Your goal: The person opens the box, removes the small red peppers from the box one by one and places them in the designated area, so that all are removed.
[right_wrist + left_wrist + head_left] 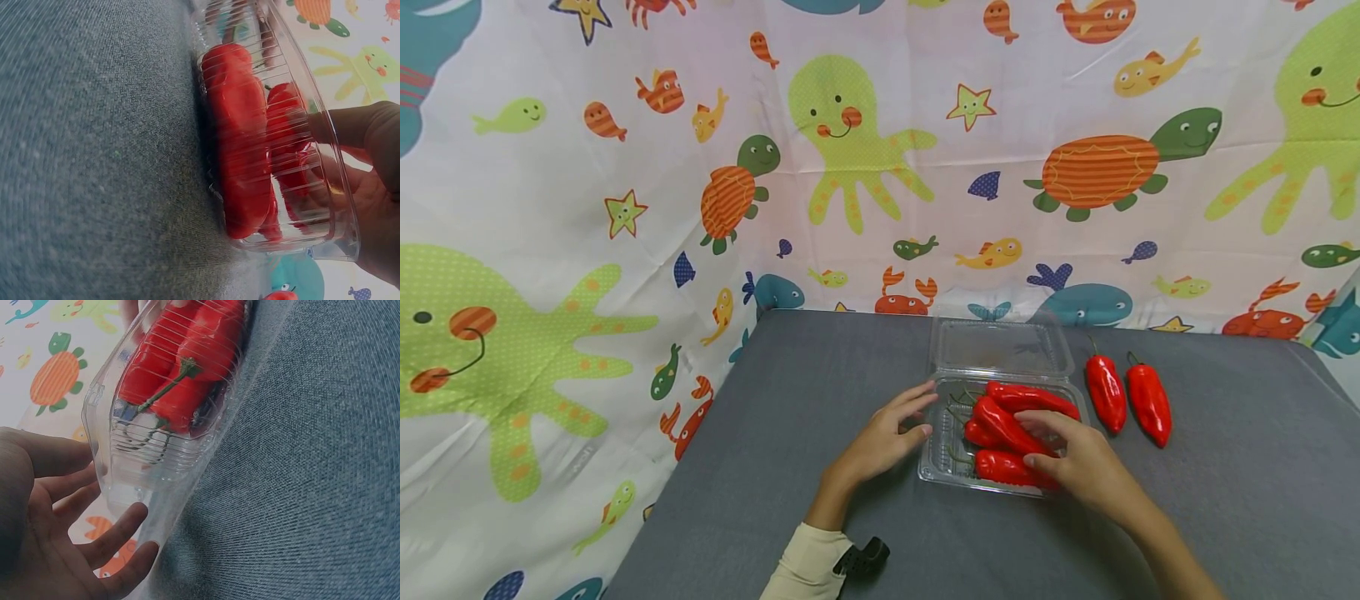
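Observation:
A clear plastic clamshell box stands on the table with its lid folded back. Several red peppers with green stems lie in it, stems toward the left. My right hand reaches over the box's right side, thumb and fingers about the end of a middle pepper. Through the ribbed wall in the right wrist view, that thumb and the fingers show on either side of a pepper. At the left rim is my left hand, fingers spread and relaxed, fingertips right at the box's wall.
Two more red peppers, one beside the other, lie on the grey tablecloth right of the box. The open lid lies toward the back. A curtain printed with sea animals hangs behind and to the left.

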The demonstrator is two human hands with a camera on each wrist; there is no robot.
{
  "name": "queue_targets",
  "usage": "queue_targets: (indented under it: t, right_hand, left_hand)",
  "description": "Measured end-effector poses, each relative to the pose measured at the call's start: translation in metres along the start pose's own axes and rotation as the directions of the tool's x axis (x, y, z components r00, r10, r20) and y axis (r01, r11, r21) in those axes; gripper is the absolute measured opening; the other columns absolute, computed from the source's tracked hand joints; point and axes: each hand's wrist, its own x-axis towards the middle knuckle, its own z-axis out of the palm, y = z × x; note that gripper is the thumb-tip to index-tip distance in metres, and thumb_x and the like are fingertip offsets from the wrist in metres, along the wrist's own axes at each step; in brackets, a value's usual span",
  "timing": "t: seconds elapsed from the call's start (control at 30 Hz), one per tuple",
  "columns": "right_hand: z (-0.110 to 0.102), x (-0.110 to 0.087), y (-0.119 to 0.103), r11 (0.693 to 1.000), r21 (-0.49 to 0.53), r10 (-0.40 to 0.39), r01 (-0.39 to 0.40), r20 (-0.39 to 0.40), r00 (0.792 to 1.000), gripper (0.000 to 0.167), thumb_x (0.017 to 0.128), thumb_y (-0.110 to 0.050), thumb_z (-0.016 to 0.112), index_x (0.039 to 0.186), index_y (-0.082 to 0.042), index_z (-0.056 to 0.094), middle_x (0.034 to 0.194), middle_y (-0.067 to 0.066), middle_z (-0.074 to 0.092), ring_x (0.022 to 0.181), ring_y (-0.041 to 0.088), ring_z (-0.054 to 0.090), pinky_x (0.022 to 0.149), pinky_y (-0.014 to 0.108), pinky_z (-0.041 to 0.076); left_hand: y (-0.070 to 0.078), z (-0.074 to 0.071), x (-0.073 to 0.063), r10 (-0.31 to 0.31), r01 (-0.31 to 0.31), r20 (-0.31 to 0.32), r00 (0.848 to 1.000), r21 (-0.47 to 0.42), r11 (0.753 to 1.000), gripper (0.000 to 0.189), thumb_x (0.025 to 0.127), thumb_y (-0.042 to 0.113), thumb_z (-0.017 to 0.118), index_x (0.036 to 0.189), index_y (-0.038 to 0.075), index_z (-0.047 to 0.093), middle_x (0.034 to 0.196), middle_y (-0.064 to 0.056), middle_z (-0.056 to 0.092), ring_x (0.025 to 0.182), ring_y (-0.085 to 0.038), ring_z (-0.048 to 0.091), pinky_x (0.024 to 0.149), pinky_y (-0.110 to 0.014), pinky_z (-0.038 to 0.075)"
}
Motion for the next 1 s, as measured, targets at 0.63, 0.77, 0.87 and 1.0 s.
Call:
queue_targets:
  t: [0.63, 0.77, 0.87, 1.0]
  right_hand:
    - [-0.006, -0.002, 0.002, 0.995, 0.098, 0.006, -0.008, 0.022, 1.0, 0.057, 0.09, -0.012, 0.084, 0.143, -0.014, 0.064, 0.132, 0.015, 0.072, 0.113, 0.032, 0.069, 0.089, 0.047, 0.062]
    - [-0.009, -0.003, 0.003, 0.992, 0.123, 0.006, -0.006, -0.004, 1.0, 0.057, 0.091, -0.015, 0.084, 0.144, -0.015, 0.064, 0.133, 0.013, 0.072, 0.114, 0.031, 0.069, 0.087, 0.034, 0.062]
    - [-0.012, -0.003, 0.004, 0.99, 0.144, -0.003, 0.009, -0.037, 0.999, 0.057, 0.092, -0.015, 0.083, 0.145, -0.015, 0.063, 0.132, 0.013, 0.072, 0.114, 0.031, 0.069, 0.083, 0.024, 0.058]
    - [-0.019, -0.005, 0.003, 0.983, 0.185, 0.005, 0.008, -0.07, 0.998, 0.06, 0.094, -0.016, 0.082, 0.149, -0.016, 0.059, 0.133, 0.016, 0.07, 0.116, 0.035, 0.068, 0.081, 0.023, 0.059]
  left_hand:
    - [0.0, 0.001, 0.0, -0.017, 0.017, -0.004, 1.0, 0.001, 1.0, 0.054, 0.105, 0.015, 0.061, 0.158, 0.011, 0.051, 0.17, 0.004, 0.038, 0.135, -0.027, 0.059, 0.111, -0.053, 0.05]
    - [0.0, 0.001, 0.0, -0.02, 0.02, -0.004, 1.0, -0.002, 1.0, 0.054, 0.105, 0.014, 0.061, 0.158, 0.01, 0.051, 0.17, 0.004, 0.038, 0.136, -0.027, 0.059, 0.111, -0.053, 0.05]
    - [0.001, 0.001, 0.001, -0.02, 0.02, -0.006, 1.0, -0.006, 1.0, 0.054, 0.105, 0.013, 0.061, 0.158, 0.01, 0.051, 0.17, 0.004, 0.038, 0.135, -0.027, 0.059, 0.111, -0.053, 0.05]
    - [0.0, 0.001, 0.001, -0.019, 0.019, -0.007, 1.0, -0.009, 1.0, 0.054, 0.105, 0.013, 0.062, 0.158, 0.01, 0.051, 0.17, 0.004, 0.038, 0.135, -0.027, 0.06, 0.111, -0.052, 0.05]
